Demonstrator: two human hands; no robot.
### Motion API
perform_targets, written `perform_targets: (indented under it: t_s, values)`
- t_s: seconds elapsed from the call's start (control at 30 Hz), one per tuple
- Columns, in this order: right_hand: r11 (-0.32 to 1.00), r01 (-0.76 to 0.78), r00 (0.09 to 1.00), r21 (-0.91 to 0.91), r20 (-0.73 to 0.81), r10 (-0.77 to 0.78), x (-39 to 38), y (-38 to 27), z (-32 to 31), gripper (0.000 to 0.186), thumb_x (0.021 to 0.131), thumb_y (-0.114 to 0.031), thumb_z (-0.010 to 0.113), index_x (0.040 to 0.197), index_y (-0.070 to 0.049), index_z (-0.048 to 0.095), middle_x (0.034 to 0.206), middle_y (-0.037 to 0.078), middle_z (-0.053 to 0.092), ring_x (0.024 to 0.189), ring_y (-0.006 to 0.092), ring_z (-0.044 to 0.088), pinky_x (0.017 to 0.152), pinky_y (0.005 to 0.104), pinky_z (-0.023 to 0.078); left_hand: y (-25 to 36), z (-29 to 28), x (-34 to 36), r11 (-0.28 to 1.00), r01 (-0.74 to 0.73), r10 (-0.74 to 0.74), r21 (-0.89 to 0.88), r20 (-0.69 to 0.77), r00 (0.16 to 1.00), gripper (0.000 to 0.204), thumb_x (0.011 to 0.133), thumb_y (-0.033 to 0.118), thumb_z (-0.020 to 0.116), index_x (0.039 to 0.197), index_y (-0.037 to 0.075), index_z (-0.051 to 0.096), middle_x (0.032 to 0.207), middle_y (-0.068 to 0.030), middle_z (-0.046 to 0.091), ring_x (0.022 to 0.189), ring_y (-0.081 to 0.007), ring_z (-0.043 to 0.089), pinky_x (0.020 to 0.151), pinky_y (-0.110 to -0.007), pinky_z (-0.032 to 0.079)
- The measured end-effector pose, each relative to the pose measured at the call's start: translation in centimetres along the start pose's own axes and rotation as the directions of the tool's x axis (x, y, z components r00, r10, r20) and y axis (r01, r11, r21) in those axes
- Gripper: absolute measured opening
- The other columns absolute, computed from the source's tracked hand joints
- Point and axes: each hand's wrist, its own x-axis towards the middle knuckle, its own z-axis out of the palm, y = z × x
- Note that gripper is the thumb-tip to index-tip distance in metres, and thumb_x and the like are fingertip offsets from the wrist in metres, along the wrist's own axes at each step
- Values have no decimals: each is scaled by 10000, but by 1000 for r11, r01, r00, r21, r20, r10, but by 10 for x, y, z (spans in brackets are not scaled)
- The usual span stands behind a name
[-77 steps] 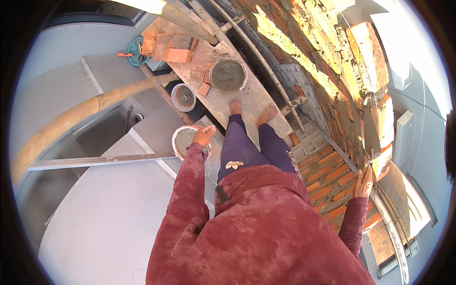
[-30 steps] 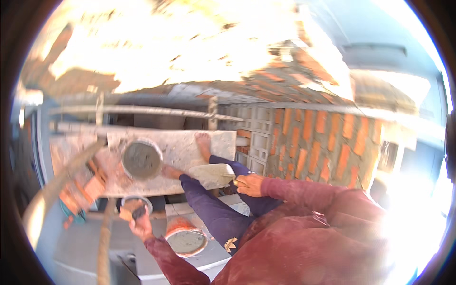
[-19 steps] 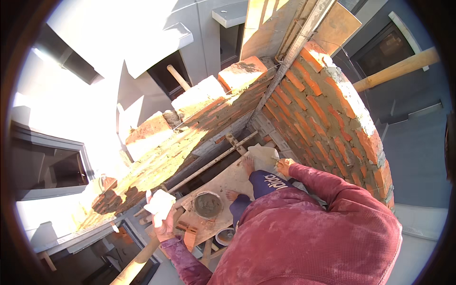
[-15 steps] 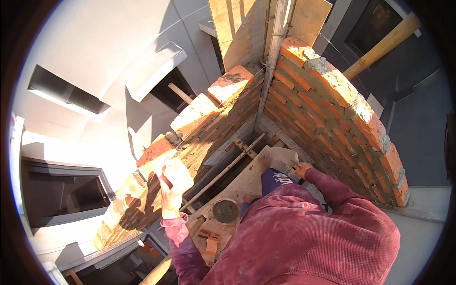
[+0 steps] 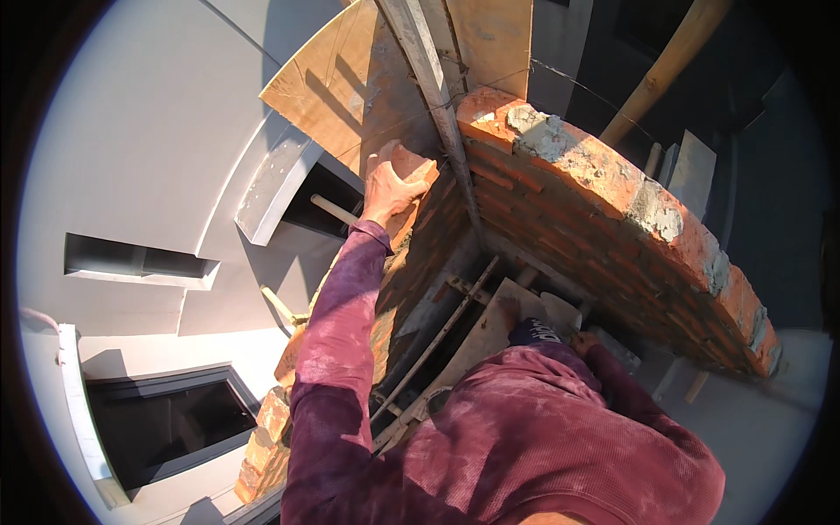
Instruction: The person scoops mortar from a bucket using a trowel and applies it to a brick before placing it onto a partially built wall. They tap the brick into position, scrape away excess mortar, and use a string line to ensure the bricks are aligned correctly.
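My left hand [image 5: 389, 185] reaches out to the far end of the left-hand brick wall, its fingers wrapped over an orange brick [image 5: 415, 166]. That brick lies at the wall's top, close to the upright metal post [image 5: 422, 70] in the corner. Below my forearm, the sleeve covers much of the wall's top course. Low by my leg, my right hand [image 5: 584, 343] is in shadow, closed on what looks like a trowel [image 5: 562, 311], whose pale flat blade points away from me.
A second brick wall [image 5: 604, 175] with mortar on top runs along the right. Plywood boards [image 5: 328, 83] stand behind the corner. A wire [image 5: 591, 87] crosses near the post. Planks and poles [image 5: 437, 337] lie low between the walls. A wooden pole [image 5: 656, 79] slants at upper right.
My left hand has moved forward from the wall's near part, where it held a brick, to the corner end. My view has shifted, and my right hand stays low by my leg.
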Motion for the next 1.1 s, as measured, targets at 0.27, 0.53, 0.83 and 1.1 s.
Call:
perform_targets:
  t_s: [0.27, 0.53, 0.83, 1.1]
  values:
    - [998, -21, 1000, -56, -19, 20, -6, 21, -18, 434, 901, -447, 458, 1091, -117, 666, 1024, 201, 668, 991, 382, 623, 868, 453, 477, -8, 54, 34, 963, -210, 252, 167, -303, 919, 859, 531, 204, 803, 1314, 98, 465, 1221, -191, 433, 1161, -383, 429, 1029, -447, 359]
    - [996, 83, 996, 25, -33, -82, 15, 24, -32, 410, 913, -426, 479, 1032, -80, 664, 975, 216, 671, 937, 398, 633, 819, 459, 488, -16, 70, 41, 978, -110, 155, 178, -267, 951, 937, 533, 188, 855, 1364, 108, 431, 1250, -194, 415, 1183, -391, 408, 1026, -449, 365]
    - [949, -179, 973, 260, 186, 133, 34, -25, -80, 382, 977, -368, 470, 987, -42, 669, 777, 118, 660, 647, 192, 611, 599, 358, 497, -18, 76, 41, 982, -60, 103, 178, -241, 965, 953, 541, 203, 881, 1369, 82, 424, 1244, -192, 414, 1191, -389, 396, 1039, -449, 356]
    - [973, -128, 980, 194, 176, 94, 37, -39, -96, 383, 969, -371, 482, 932, -34, 661, 760, 132, 641, 656, 208, 607, 634, 370, 485, -26, 79, 43, 998, 25, -15, 66, -160, 987, 956, 550, 228, 887, 1370, 47, 429, 1268, -201, 430, 1206, -396, 399, 1043, -446, 369]
